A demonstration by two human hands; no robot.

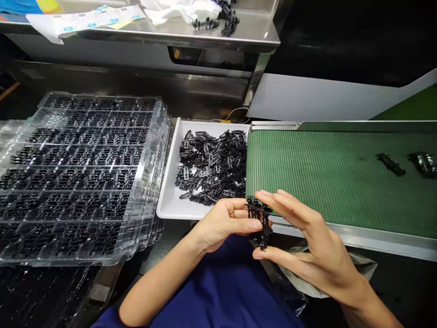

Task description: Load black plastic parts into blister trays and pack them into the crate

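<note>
My left hand (227, 225) is closed around a small stack of black plastic parts (260, 223), its thumb pressed across their front. My right hand (307, 237) is at the right side of the stack, with fingers at the top edge and thumb at the bottom edge, holding it between them. Behind my hands, a white tray (169, 205) holds a loose pile of similar black parts (218, 159).
Stacked clear plastic trays (136, 182), filled with rows of black parts, stand at left. A green conveyor belt (317, 177) at right carries black parts (391, 164). A metal shelf (164, 34) with papers, white cloth and more parts crosses the top.
</note>
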